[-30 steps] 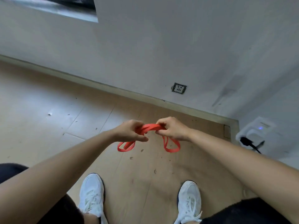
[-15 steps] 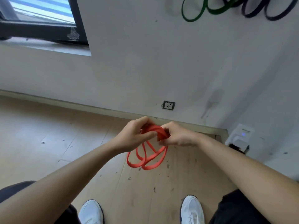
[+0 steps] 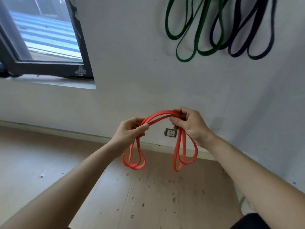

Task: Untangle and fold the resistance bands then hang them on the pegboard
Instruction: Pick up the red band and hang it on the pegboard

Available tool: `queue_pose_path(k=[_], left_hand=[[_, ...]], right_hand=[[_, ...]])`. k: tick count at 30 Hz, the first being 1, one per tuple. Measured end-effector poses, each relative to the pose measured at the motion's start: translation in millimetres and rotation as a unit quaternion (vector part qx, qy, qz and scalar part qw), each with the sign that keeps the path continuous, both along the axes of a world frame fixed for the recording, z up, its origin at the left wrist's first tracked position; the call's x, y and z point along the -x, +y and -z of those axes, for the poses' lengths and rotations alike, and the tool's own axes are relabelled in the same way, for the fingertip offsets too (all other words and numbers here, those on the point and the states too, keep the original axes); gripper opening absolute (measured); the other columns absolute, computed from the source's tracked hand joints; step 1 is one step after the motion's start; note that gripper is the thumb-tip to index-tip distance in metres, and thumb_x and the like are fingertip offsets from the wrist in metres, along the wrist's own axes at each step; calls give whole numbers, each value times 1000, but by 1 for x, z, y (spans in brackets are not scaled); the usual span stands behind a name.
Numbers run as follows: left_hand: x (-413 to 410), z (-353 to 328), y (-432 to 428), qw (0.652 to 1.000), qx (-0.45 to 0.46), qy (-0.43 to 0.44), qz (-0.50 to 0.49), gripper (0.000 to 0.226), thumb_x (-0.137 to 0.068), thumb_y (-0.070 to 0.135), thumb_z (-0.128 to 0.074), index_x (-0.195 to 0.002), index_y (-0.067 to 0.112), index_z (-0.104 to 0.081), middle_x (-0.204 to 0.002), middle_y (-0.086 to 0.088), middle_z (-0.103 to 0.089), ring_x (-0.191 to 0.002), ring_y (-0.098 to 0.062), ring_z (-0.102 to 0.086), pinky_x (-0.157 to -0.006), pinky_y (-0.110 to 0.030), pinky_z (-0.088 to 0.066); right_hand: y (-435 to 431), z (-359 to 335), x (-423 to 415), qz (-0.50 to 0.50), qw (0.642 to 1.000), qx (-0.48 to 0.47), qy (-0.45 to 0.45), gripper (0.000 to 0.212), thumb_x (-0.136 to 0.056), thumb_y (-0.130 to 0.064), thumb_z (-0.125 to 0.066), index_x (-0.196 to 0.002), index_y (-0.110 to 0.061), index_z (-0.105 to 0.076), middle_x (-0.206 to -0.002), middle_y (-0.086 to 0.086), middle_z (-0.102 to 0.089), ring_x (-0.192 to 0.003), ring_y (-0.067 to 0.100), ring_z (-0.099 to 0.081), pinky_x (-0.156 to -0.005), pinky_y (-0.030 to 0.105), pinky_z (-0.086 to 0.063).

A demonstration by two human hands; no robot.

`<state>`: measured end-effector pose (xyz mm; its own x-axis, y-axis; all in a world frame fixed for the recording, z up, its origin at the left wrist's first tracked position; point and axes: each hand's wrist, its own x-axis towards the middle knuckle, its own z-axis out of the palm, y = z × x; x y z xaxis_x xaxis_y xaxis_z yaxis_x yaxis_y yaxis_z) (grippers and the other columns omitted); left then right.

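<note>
Out in front of me, above the wooden floor, my left hand [image 3: 130, 131] pinches one end of the folded orange band [image 3: 158, 115], with loops dangling beneath. My right hand [image 3: 189, 124] grips the other end, more loops hanging there. Up to the right, green bands [image 3: 184, 58] and dark bands [image 3: 257, 57] hang on the wall. If either grip loosens as I lift, I judge the folds could spring open and tangle.

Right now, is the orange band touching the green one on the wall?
Apart. The head view shows a wide stretch of bare wall between the orange band and the green band hanging higher up.
</note>
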<state>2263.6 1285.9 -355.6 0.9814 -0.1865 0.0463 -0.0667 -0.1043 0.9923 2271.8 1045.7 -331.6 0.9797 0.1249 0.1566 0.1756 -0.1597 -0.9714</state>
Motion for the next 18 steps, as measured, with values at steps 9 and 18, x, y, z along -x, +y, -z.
queue_pose_path(k=[9, 18], left_hand=[[-53, -125, -22, 997, 11, -71, 42, 24, -101, 26, -58, -114, 11, -71, -92, -5, -74, -76, -17, -66, -74, -26, -57], [-101, -263, -37, 980, 140, -144, 4, 26, -96, 26, -68, -117, 12, -69, -92, -6, -68, -71, -16, -62, -75, -29, -56]], right_hand=[[0, -147, -48, 56, 980, 49, -186, 11, -94, -10, -70, -105, -8, -71, -80, 6, -68, -69, 17, -66, -70, 31, -59], [3, -291, -85, 97, 960, -3, -261, 17, -94, -9, -69, -110, -9, -63, -90, 9, -66, -65, 15, -62, -63, 29, -53]])
